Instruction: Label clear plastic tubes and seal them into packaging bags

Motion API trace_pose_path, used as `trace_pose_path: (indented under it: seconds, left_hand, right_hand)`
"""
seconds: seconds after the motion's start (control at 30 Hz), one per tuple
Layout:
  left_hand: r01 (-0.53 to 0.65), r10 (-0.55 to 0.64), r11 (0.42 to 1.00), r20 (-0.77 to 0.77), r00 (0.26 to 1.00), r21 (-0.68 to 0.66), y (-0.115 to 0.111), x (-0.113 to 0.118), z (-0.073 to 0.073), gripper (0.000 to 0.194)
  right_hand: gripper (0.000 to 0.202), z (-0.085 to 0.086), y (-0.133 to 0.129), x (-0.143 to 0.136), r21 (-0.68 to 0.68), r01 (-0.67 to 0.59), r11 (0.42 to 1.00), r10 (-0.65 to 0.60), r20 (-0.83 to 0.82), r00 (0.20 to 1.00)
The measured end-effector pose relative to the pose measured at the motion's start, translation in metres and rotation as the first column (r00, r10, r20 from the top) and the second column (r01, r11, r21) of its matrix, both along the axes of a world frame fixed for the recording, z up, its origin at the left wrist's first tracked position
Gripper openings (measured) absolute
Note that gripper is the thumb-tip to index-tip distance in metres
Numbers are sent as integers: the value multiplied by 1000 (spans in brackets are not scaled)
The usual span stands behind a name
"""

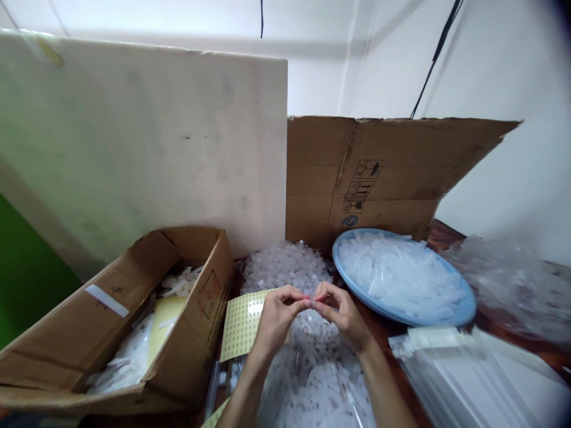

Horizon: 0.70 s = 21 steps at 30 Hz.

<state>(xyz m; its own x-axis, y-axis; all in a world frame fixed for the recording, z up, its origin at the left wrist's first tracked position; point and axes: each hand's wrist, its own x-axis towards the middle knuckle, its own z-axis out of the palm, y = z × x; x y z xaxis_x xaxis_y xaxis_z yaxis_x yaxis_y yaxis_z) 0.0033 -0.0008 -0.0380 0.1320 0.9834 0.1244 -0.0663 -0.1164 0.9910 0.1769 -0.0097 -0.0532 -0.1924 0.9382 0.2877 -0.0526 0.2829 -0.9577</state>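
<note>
My left hand (pixel 282 309) and my right hand (pixel 336 309) meet fingertip to fingertip in the middle of the view. Both are closed in a pinch around something small and whitish, mostly hidden by the fingers; its kind is not clear. Below them spreads a heap of small translucent white pieces (pixel 319 368), partly under clear plastic. Behind the hands lies another pile of small translucent pieces (pixel 285 264). Beside my left hand is a yellowish sheet of small round stickers (pixel 243 321) in rows.
On the left stands an open cardboard box (pixel 187 351) with white strips and yellow sheets inside. A blue round tray (pixel 466 303) piled with translucent strips sits right, near clear plastic bags (pixel 446 368). A cardboard panel (pixel 316 178) and white board (pixel 178 142) stand behind.
</note>
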Motion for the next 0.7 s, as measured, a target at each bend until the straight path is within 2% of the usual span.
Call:
trace_pose_path:
  seconds: [0.13, 0.23, 0.4, 0.5, 0.6, 0.7]
  left_hand:
    - [45, -43, 993, -22, 999, 111, -12, -6, 31, 35]
    - [89, -90, 984, -1, 996, 152, -20, -9, 45, 38]
    - [154, -170, 965, 61, 983, 210, -30, -12, 59, 39]
    - [158, -160, 959, -11, 987, 234, -29, -16, 60, 38]
    - [146, -75, 950, -253, 965, 277, -23, -23, 52, 30]
    - [97, 77, 941, -482, 873, 325, -16, -30, 41, 15]
  right_hand:
    - [34, 26, -10, -3, 80, 27, 996, -27, 5, 1000]
    - [33, 42, -20, -5, 120, 48, 992, -53, 38, 998]
    - [34, 68, -35, -7, 159, 71, 985, -85, 88, 992]
    - [32, 81, -36, -8, 147, 56, 988, -87, 211, 974]
    - [19, 75, -25, -11, 52, 31, 998, -51, 432, 900]
    - [9, 46, -8, -14, 15, 154, 988, -130, 616, 777]
